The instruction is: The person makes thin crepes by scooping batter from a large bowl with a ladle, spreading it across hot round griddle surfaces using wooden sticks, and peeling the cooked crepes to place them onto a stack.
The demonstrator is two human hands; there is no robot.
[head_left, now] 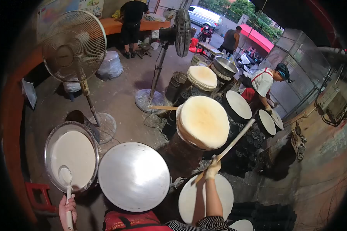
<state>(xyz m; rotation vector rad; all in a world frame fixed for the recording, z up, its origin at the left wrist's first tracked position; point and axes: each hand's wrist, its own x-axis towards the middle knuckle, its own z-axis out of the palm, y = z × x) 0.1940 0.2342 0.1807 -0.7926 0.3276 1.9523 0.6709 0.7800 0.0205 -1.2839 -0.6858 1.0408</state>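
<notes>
My left hand [67,211] is closed round the handle of a ladle [65,175], whose bowl rests at the surface of pale batter in a large metal basin [46,154]. My right hand [213,168], in a light glove, grips a long wooden stick [237,139] that slants up to the right. Below that hand lies a round griddle covered with pale batter [223,194]. Between my hands sits a round, shiny metal lid [134,177]. Beyond the right hand, a stack of round flatbreads [204,121] stands on a drum-like support.
Two standing fans [74,46] [182,32] stand ahead. Another flatbread stack [202,77], a metal bowl [225,66] and more batter-covered griddles [238,104] lie farther off. A person [264,81] bends over the griddles at right; two others are behind. A red stool [40,198] is at lower left.
</notes>
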